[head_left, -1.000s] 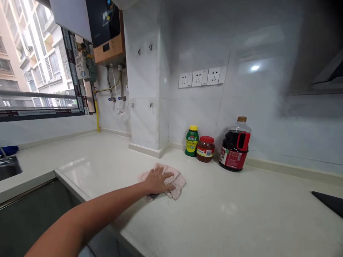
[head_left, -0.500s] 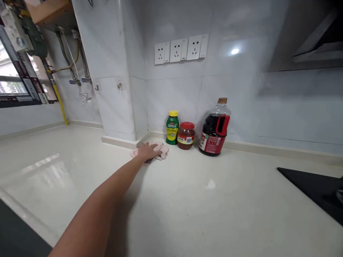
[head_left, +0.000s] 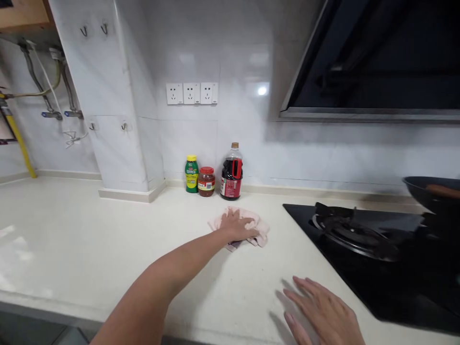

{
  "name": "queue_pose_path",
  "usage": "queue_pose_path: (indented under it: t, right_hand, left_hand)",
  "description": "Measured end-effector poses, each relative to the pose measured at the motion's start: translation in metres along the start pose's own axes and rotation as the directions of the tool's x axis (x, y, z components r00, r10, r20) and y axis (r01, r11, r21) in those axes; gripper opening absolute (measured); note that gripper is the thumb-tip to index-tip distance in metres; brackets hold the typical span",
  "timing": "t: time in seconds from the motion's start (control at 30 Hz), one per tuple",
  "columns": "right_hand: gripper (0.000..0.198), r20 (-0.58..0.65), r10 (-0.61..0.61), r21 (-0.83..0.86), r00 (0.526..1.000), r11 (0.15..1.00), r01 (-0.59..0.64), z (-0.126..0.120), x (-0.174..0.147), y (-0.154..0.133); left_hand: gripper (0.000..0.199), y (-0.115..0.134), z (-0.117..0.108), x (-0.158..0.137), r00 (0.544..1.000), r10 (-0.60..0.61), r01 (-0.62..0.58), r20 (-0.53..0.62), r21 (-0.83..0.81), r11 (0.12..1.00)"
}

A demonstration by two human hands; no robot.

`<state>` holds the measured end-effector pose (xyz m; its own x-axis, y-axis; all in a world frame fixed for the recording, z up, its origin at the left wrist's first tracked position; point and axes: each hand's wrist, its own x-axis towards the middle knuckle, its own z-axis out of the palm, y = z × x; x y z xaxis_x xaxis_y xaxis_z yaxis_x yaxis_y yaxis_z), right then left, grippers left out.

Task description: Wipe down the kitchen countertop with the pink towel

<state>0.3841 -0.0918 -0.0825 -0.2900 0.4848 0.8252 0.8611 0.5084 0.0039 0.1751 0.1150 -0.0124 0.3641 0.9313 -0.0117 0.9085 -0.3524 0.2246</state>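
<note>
My left hand (head_left: 235, 227) lies palm down on a pale pink cloth (head_left: 260, 230), fingers spread and pressing it flat against the white countertop (head_left: 143, 239). Parts of the cloth under the palm are hidden. At the lower right, my right hand (head_left: 323, 314) is over the counter's front, fingers apart and holding nothing. Behind the cloth, along the wall, are a green bottle with a yellow cap (head_left: 191, 175), a red-lidded jar (head_left: 206, 182) and a large dark sauce bottle with a red handle (head_left: 231, 175).
A black gas hob (head_left: 334, 249) is set to the right, with a dark wok (head_left: 424, 191) on it. Above hangs a range hood (head_left: 377, 72). A tiled pillar (head_left: 122, 158) juts out at the left. Wall sockets (head_left: 191, 93) are above the bottles.
My left hand has carried the cloth from beside the pillar base to the right and nearer, in front of the sauce bottle. My right hand has come into view. The view has turned right.
</note>
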Motion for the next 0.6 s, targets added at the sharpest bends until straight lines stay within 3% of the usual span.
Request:
queue_pose_path:
  t: [0.13, 0.27, 0.43, 0.5, 0.6]
  right_hand:
    - [0.041, -0.086, 0.23, 0.071, 0.969, 0.972, -0.224, -0.007, 0.003, -0.01]
    - [0.054, -0.214, 0.417, 0.155, 0.884, 0.907, -0.39, -0.007, -0.001, -0.01]
    - [0.064, -0.285, 0.553, 0.268, 0.783, 0.83, -0.488, -0.007, -0.005, -0.002]
    - [0.066, -0.248, 0.585, 0.285, 0.772, 0.806, -0.519, -0.007, -0.005, 0.001]
    - [0.071, -0.181, 0.58, 0.266, 0.794, 0.806, -0.528, -0.006, -0.005, 0.005]
  left_hand:
    - [0.081, 0.067, 0.019, -0.037, 0.976, 0.206, -0.204, 0.073, -0.04, 0.978]
    - [0.074, 0.094, 0.029, -0.089, 0.928, 0.358, -0.35, 0.104, -0.092, 0.932]
    - [0.063, 0.084, 0.021, -0.16, 0.885, 0.446, -0.43, 0.135, -0.13, 0.893]
    - [0.059, 0.067, 0.014, -0.189, 0.871, 0.472, -0.454, 0.135, -0.143, 0.879]
    - [0.059, 0.029, 0.003, -0.231, 0.854, 0.511, -0.498, 0.104, -0.125, 0.858]
